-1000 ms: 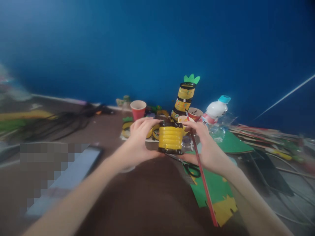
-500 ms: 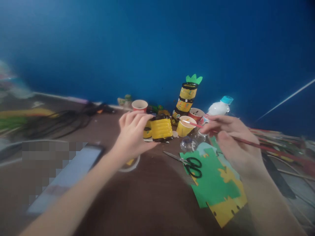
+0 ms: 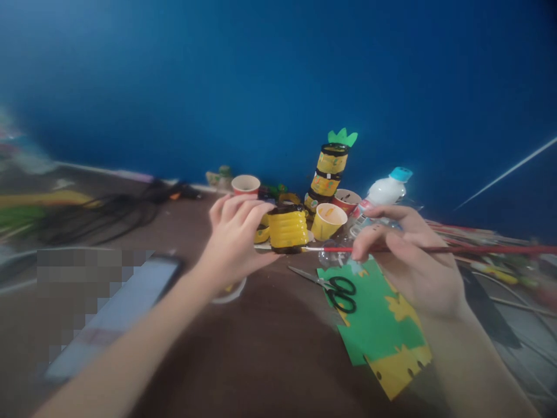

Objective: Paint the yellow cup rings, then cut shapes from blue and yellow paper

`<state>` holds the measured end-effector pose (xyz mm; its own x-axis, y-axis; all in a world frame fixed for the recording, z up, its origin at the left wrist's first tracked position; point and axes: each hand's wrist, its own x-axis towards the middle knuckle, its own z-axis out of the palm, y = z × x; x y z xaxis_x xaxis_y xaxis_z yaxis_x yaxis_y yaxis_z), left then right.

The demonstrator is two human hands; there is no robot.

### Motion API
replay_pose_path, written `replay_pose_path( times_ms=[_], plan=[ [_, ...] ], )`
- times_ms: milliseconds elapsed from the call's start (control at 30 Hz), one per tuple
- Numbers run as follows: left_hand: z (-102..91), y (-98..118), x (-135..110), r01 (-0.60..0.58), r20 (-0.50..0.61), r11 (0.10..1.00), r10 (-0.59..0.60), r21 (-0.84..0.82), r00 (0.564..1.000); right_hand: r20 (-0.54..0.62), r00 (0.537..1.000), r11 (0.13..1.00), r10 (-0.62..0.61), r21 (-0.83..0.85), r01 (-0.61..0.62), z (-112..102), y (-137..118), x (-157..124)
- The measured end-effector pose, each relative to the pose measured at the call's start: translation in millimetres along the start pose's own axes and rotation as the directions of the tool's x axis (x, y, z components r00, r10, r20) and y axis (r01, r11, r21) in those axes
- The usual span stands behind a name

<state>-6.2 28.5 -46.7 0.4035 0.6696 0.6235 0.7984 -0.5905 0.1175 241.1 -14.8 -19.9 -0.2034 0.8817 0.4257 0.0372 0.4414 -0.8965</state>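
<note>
Presently, the left hand (image 3: 232, 232) grips a yellow ribbed cylinder (image 3: 288, 229) with black rims, fingers over the top and thumb beneath; it is held up above the brown tabletop (image 3: 243, 348). The right hand (image 3: 413, 255) has its fingers closed on a red-handled paintbrush (image 3: 337, 249), levelled so the bristle end meets the lower right edge of the cylinder in view; whether the bristles actually touch cannot be told.

Recommended practice: keep the left pinch firm but light, with fingertips off any glossy area, which may be wet. The brush should be guided from near the ferrule, with short, even strokes along the lower black rim, the cylinder being turned rather than the wrist twisted. A loaded tip could stray onto the yellow ribs. The yellow paper cup (image 3: 325, 229) is close behind and could be knocked; the scissors (image 3: 342, 290) on the green sheet (image 3: 378, 328) merit similar clearance.
</note>
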Motion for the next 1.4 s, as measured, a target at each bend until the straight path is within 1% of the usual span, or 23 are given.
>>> replay_pose_path(
  times_ms=[133, 267, 367, 433, 500, 567, 633, 700, 733, 800, 900, 1000, 1100, 1233, 1400],
  plan=[
    [-1.7, 1, 0, 0.006, -0.012, 1.0, -0.006, -0.006, 1.0, -0.005, 1.0, 1.0, 0.0, 0.03, 0.0, -4, 0, 0],
    [-0.8, 0, -1, 0.007, -0.006, 1.0, -0.007, -0.008, 1.0, -0.052, 0.997, 0.995, -0.061, 0.072, 0.065, -7, -4, 1],
    [0.2, 0, -1, 0.001, -0.017, 1.0, -0.001, -0.007, 1.0, -0.007, 0.997, 0.991, -0.078, 0.104, 0.079, -5, -5, 0],
    [0.2, 0, -1, -0.006, -0.022, 1.0, 0.006, -0.005, 1.0, 0.035, 0.998, 0.994, -0.055, 0.097, 0.052, -4, -4, 0],
    [-0.3, 0, -1, -0.007, -0.024, 1.0, 0.007, -0.001, 1.0, 0.037, 0.999, 0.997, -0.038, 0.07, 0.035, -4, -3, 0],
    [-0.9, -1, 0, -0.004, -0.022, 1.0, 0.004, 0.004, 1.0, -0.006, 0.999, 0.998, -0.039, 0.044, 0.039, -7, -3, 0],
    [-1.3, -2, 0, 0.005, -0.023, 1.0, -0.005, 0.005, 1.0, -0.079, 0.995, 0.998, -0.056, 0.033, 0.059, -10, -4, 1],
    [-1.3, -3, 0, 0.012, -0.023, 1.0, -0.012, 0.003, 1.0, -0.142, 0.988, 0.996, -0.064, 0.047, 0.072, -11, -6, 2],
    [-1.3, -2, 0, 0.014, -0.025, 1.0, -0.014, 0.002, 1.0, -0.153, 0.986, 0.995, -0.062, 0.067, 0.073, -11, -7, 2],
    [-1.0, -2, 0, 0.013, -0.025, 1.0, -0.013, 0.006, 1.0, -0.136, 0.989, 0.989, -0.056, 0.13, 0.073, -8, -7, 2],
    [-0.9, 1, 0, 0.013, -0.02, 1.0, -0.012, 0.013, 1.0, -0.077, 0.996, 0.974, -0.05, 0.218, 0.066, -1, -3, 2],
    [-1.3, 2, 0, 0.009, -0.023, 1.0, -0.009, 0.008, 1.0, -0.054, 0.998, 0.966, -0.042, 0.251, 0.054, 2, 2, 2],
    [-2.4, 3, -1, 0.002, -0.034, 1.0, -0.002, -0.009, 0.999, -0.052, 0.998, 0.963, -0.035, 0.264, 0.048, 1, 4, 3],
    [-4.3, 5, 0, 0.009, -0.026, 0.999, -0.009, -0.033, 1.0, -0.079, 0.996, 0.962, -0.034, 0.269, 0.054, -5, 2, 4],
    [-4.6, 6, 1, 0.028, -0.018, 0.999, -0.029, -0.037, 0.999, -0.191, 0.981, 0.957, -0.038, 0.275, 0.091, -15, 0, 6]
  ],
)
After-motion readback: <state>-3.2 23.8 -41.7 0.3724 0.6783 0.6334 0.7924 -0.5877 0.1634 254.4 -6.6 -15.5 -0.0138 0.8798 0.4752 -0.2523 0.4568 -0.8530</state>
